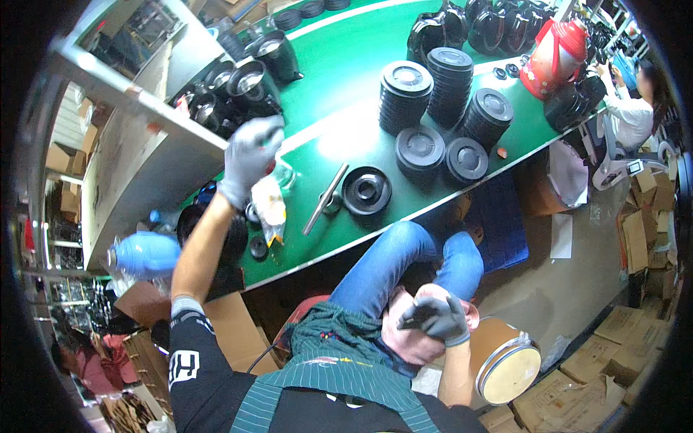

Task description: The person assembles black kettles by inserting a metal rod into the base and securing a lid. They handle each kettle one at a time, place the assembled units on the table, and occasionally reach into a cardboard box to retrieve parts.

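Note:
My left hand [249, 160], in a grey glove, is raised over the left side of the green bench, beside several glossy black jug-like parts [253, 83]. Its fingers reach forward, slightly bent and blurred, and I see nothing held in them. Below it lie a clear plastic bag [269, 206] and a small black cap [258, 247]. A metal rod [325, 198] stands next to a round black part [367, 190] with a raised centre. My right hand [437, 319], gloved grey with darker fingers, hovers over a pink item [406, 335] at my lap, its fingers loosely apart.
Stacks of ribbed black discs [406, 97] stand mid-bench. A red flask [554, 58] and more black parts are farther right. A metal-framed shelf [144, 144] borders the left. A blue flask [146, 254], a round stool-like drum [509, 368] and cardboard boxes [599, 372] surround me. Another person [628, 108] sits at right.

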Tool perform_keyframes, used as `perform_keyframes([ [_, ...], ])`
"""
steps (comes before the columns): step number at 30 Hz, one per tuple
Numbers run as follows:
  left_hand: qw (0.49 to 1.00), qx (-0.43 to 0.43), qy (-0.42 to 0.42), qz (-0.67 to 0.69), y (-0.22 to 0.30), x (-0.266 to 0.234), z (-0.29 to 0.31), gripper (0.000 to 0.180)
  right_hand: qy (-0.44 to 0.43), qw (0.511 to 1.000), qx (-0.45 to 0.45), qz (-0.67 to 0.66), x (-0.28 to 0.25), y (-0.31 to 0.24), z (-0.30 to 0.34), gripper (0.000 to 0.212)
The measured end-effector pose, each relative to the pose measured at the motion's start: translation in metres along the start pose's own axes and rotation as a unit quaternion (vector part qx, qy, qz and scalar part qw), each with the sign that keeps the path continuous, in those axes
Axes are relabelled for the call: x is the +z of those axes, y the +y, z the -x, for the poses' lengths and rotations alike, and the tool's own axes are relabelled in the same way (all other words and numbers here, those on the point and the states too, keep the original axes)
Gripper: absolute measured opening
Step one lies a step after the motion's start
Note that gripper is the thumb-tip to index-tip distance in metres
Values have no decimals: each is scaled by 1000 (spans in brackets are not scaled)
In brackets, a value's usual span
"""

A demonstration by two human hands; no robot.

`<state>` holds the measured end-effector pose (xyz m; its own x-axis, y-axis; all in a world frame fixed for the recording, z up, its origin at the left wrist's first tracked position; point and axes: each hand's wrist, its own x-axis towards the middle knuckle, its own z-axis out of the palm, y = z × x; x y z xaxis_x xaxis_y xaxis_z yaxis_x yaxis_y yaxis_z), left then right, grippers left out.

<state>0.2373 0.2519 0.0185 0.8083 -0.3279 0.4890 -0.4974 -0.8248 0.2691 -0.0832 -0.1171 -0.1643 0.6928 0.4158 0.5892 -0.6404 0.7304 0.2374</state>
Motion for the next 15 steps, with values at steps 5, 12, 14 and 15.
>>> perform_keyframes([
  [5, 960, -54, -59, -269, -109, 81, -175, 50, -394, 830, 112, -378, -40, 20, -49, 40],
  [12, 869, -174, -110, -450, -195, 154, -249, 38, -366, 816, 344, -287, -37, -53, -124, 47],
  [14, 897, -147, -68, -411, -202, 157, -242, 32, -386, 811, 334, -286, -45, -54, -126, 48],
  [15, 905, -152, -66, -392, -201, 152, -239, 31, -368, 826, 328, -273, -42, -50, -119, 50],
])
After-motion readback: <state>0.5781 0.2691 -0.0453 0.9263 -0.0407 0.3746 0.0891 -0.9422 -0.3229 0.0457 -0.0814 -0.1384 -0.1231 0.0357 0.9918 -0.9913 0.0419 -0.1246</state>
